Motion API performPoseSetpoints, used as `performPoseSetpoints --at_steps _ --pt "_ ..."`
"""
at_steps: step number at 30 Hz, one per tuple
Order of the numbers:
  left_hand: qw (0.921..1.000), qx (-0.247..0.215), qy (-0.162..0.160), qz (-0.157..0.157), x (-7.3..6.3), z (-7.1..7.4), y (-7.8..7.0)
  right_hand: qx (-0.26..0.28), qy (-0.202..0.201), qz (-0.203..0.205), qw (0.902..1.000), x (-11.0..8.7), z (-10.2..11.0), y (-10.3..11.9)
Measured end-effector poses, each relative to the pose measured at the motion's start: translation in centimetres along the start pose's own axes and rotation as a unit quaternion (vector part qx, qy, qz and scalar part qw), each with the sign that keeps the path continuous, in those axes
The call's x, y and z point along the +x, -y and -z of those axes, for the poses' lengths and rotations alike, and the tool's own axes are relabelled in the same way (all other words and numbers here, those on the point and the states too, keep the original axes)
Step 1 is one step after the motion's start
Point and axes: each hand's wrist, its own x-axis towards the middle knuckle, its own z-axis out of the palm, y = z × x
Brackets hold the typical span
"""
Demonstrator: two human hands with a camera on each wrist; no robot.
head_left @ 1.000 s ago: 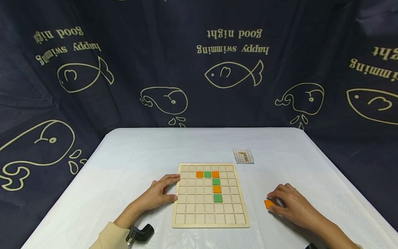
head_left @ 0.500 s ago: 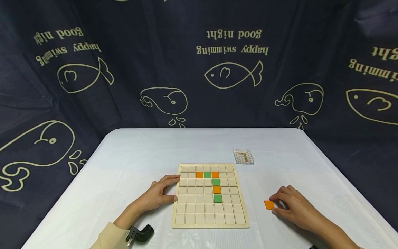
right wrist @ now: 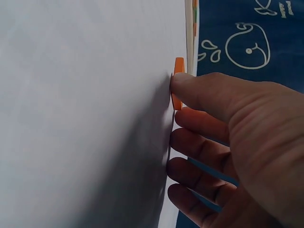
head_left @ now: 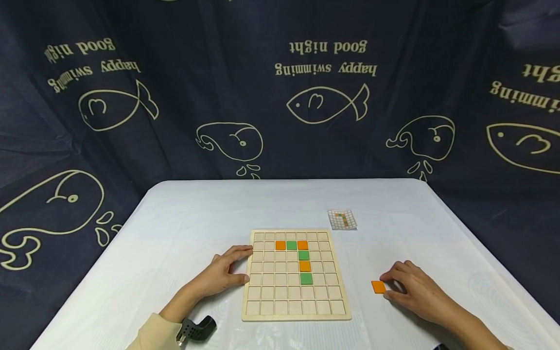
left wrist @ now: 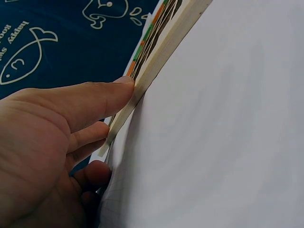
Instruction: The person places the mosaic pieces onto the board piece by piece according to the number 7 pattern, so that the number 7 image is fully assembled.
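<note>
My left hand (head_left: 218, 274) rests along the left edge of a square wooden grid board (head_left: 288, 307), its thumb and fingertips against the rim. Orange and green square tiles lie in the board's cells, a short row joined to a column; one green tile (head_left: 306, 278) forms the column's near end. Right of the board, a loose orange tile (head_left: 378, 287) lies on the white table. My right hand (head_left: 411, 290) is beside it, thumb and index finger spread at its right-hand corners. In the right wrist view the thumb overlaps the orange tile (right wrist: 179, 103).
A small printed card (head_left: 342, 219) with a grid and coloured squares lies beyond the board's far right corner. The white table (head_left: 210, 209) ends at a dark curtain (head_left: 271, 160) with fish and whale drawings. A black device (head_left: 199, 329) sits at the left wrist.
My right hand has drawn back slightly to the right, uncovering more of the loose orange tile, which now lies flat. My left hand and the board have stayed put.
</note>
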Motion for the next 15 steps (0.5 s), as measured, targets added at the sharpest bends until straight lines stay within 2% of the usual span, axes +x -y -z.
performPoseSetpoints --at_steps 15 --pt "0.9999 0.004 0.000 -0.014 0.01 -0.14 0.05 0.009 -0.018 0.016 0.9997 0.07 -0.15 -0.09"
